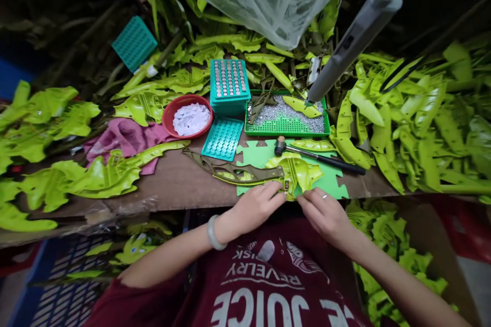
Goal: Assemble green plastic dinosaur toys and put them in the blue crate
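A long lime-green and olive plastic toy part (245,173) lies across a green foam mat (330,184) at the near table edge. My left hand (255,207) rests on its near edge, fingers curled and pinching at a small fitting (286,184). My right hand (324,212) presses its fingertips together on the same part just right of that fitting. A small hammer (307,152) lies on the mat beyond the part.
A green tray (286,125) of small metal pieces, teal grid trays (229,82) (222,138), a red bowl (169,112) of white discs and a pink cloth (126,138) sit behind. Heaps of lime-green parts (422,127) lie on both sides. A grey hanging tool (353,41) points at the tray.
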Available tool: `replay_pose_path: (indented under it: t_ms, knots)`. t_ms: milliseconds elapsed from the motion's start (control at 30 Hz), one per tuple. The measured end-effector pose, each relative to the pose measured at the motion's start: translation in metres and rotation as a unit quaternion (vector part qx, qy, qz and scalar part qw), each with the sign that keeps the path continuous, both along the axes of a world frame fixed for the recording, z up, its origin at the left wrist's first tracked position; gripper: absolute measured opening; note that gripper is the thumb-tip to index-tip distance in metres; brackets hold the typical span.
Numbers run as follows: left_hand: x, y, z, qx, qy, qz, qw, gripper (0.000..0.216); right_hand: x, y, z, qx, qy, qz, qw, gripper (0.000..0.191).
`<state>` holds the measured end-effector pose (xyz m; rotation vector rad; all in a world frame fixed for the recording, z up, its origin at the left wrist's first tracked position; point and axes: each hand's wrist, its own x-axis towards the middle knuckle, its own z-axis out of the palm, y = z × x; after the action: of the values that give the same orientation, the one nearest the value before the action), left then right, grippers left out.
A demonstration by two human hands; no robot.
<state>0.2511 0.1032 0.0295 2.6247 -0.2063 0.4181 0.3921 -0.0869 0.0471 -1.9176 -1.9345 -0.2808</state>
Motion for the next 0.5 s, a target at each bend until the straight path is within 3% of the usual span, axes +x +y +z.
replay_pose_path:
  t_ms: [100,167,267,333,400,500]
  knots:
    - [0.004,0.007,0.004,-0.187,0.027,0.004,0.982,0.019,0.002,0.012,0.007,0.0,0.205,-0.041,0.978,0.013]
    - [0.007,0.007,0.009,-0.31,0.06,0.042,0.948,0.018,0.005,0.021,0.014,0.002,0.242,-0.065,0.968,0.013]
    - [0.012,0.004,0.013,-0.51,0.129,0.095,0.845,0.018,0.011,0.035,0.021,0.016,0.201,-0.071,0.977,0.023]
    - [0.014,0.005,0.014,-0.596,0.147,0.102,0.783,0.023,0.014,0.042,0.022,0.0,0.218,-0.038,0.975,0.027]
    - [0.014,0.009,0.014,-0.594,0.139,0.107,0.785,0.025,0.014,0.046,0.018,-0.014,0.261,-0.007,0.965,0.017]
    - [0.012,0.015,0.012,-0.529,0.12,0.117,0.832,0.021,0.01,0.049,0.009,-0.012,0.294,-0.009,0.956,0.009]
